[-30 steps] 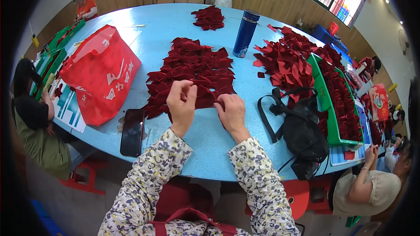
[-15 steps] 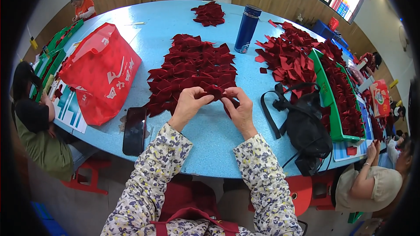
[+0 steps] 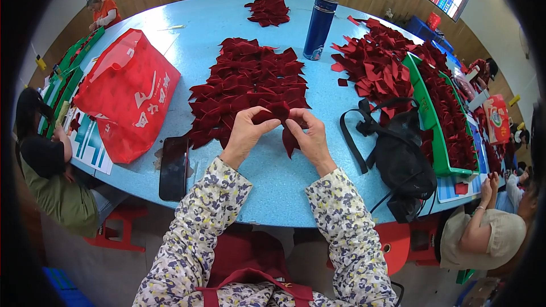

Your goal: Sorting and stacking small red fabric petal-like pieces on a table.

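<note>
Raised since: both hands' fingers (image 3: 266, 127) seemingly pinching bow (image 3: 280, 115)

The person wears a long-sleeved top, cream with lots of small dark and yellow flowers. The left hand (image 3: 245, 133) and right hand (image 3: 309, 136) are bare. At 6 o'clock, dark red cloth with straps covers the lap.
</note>
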Demonstrator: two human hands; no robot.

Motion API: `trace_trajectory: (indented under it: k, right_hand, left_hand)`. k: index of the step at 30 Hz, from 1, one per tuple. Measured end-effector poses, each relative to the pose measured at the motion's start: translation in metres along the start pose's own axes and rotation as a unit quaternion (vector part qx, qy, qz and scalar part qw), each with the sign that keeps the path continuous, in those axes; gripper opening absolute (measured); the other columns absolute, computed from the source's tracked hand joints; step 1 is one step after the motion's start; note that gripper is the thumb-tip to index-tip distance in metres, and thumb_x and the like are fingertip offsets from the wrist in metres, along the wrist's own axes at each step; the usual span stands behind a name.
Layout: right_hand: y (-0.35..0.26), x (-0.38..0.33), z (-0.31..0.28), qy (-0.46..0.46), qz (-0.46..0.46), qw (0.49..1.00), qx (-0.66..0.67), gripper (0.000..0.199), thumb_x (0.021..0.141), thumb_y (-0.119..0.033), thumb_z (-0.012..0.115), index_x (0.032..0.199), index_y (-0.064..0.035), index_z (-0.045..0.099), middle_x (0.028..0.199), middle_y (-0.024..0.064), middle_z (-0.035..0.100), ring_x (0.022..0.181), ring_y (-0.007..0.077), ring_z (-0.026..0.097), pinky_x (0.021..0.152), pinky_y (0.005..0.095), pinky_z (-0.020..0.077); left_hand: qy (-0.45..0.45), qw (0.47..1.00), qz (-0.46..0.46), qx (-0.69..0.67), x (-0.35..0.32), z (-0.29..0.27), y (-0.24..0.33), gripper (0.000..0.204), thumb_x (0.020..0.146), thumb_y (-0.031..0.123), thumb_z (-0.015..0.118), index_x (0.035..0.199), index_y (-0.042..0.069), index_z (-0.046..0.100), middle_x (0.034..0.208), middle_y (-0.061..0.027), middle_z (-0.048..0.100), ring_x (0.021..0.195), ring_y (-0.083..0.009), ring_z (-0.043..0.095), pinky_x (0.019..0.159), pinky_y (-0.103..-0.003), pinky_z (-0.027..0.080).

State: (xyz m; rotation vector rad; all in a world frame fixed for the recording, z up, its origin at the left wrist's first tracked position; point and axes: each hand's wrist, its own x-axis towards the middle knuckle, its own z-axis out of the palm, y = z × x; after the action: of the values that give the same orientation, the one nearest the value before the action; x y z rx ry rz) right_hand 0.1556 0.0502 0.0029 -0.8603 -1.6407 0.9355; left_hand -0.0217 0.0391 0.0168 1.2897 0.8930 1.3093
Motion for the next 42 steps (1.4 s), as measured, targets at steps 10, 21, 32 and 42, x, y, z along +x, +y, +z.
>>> trace_trajectory:
  k: [10,21,32,42]
  right_hand:
    - [0.003,-0.001,0.005,-0.004,0.069,0.982,0.173,0.020,0.089,-0.009,0.058,0.106,0.0014,0.056,0.091,0.0045,0.063,0.076,0.0097,0.061,0.069,0.0219,0.0501]
    - [0.004,0.001,0.003,0.008,0.095,0.980,0.177,0.021,0.087,-0.006,0.060,0.106,0.0014,0.055,0.091,0.0046,0.063,0.078,0.0095,0.061,0.070,0.0218,0.0503]
    - [0.002,0.000,0.003,-0.003,0.054,0.992,0.111,0.024,0.085,-0.004,0.062,0.107,0.0013,0.056,0.094,0.0056,0.064,0.081,0.0101,0.061,0.072,0.0215,0.0497]
    - [-0.002,-0.001,-0.005,-0.027,0.170,0.939,0.299,0.025,0.083,-0.007,0.066,0.106,-0.0001,0.059,0.094,0.0060,0.065,0.081,0.0100,0.061,0.073,0.0216,0.0499]
  left_hand:
    - [-0.005,0.998,-0.023,-0.051,-0.001,0.001,-0.011,0.017,0.079,0.004,0.067,0.095,0.000,0.066,0.085,-0.0015,0.065,0.076,-0.0060,0.057,0.070,-0.020,0.046]
    - [0.009,1.000,0.014,-0.012,-0.004,0.010,-0.008,0.016,0.080,0.004,0.066,0.095,-0.001,0.067,0.086,-0.0015,0.066,0.077,-0.0056,0.057,0.070,-0.019,0.045]
    - [0.032,0.999,-0.003,-0.018,-0.005,0.010,-0.007,0.017,0.078,0.005,0.068,0.095,0.000,0.067,0.085,-0.0013,0.065,0.076,-0.0066,0.058,0.070,-0.020,0.045]
    - [-0.008,0.999,0.001,-0.051,-0.003,0.006,-0.011,0.017,0.079,0.003,0.066,0.096,0.001,0.067,0.088,-0.0010,0.065,0.079,-0.0062,0.057,0.073,-0.021,0.045]
